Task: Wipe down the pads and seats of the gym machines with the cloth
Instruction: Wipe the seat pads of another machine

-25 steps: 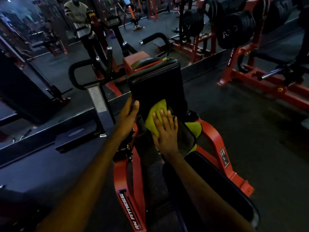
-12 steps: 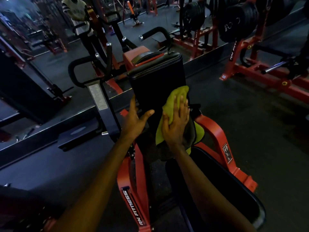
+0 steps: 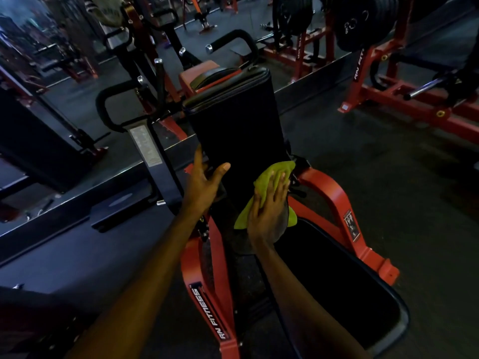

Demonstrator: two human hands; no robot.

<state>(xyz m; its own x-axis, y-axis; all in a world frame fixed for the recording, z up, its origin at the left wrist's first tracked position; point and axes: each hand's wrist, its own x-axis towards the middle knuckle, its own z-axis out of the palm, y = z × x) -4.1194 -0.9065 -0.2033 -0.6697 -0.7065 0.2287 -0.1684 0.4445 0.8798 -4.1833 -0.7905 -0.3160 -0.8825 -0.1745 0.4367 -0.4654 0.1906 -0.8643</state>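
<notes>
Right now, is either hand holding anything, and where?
Neither grips. Right hand presses the green cloth flat, low on the back pad; left hand braces its left edge.

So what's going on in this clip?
A person is wiping the upright black pad of a red-framed gym machine. The right hand presses a yellow-green cloth flat against the pad's lower right corner. The left hand braces the pad's left edge, fingers straight. The seat below is not being touched.
</notes>
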